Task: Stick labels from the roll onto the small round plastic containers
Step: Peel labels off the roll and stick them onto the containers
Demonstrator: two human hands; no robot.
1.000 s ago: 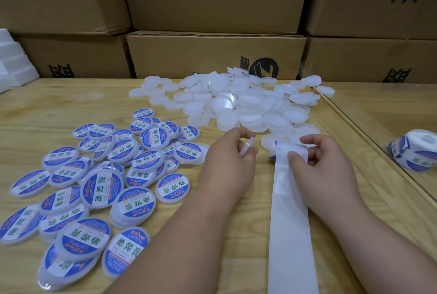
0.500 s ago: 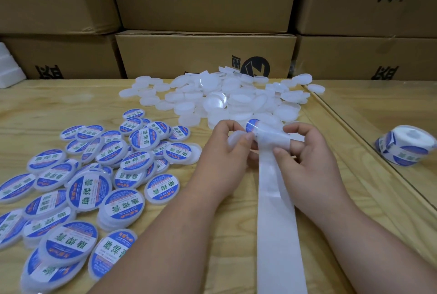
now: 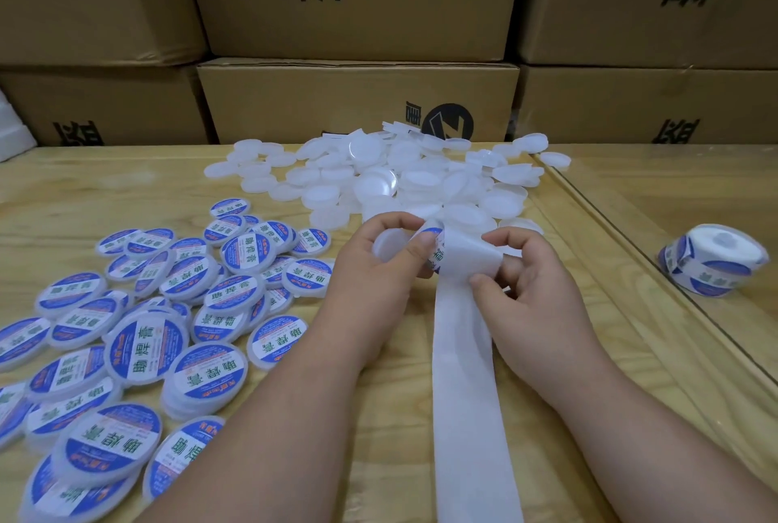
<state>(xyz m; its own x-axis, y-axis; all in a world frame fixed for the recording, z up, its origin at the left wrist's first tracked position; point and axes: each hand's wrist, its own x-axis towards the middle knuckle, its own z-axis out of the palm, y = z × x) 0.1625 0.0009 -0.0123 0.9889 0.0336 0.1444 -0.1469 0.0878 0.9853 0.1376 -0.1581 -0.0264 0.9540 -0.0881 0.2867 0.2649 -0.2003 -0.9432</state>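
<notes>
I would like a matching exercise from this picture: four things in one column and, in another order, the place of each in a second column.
Things
1. round white plastic containers without labels
2. round containers with blue and white labels
3. roll of blue and white labels
4. white backing paper strip

Places
A. on the right side of the table
B. left part of the table
C. far middle of the table, before the cardboard boxes
D. running from the right hand toward the camera

Pairs: 1-C, 2-B, 3-A, 4-D
</notes>
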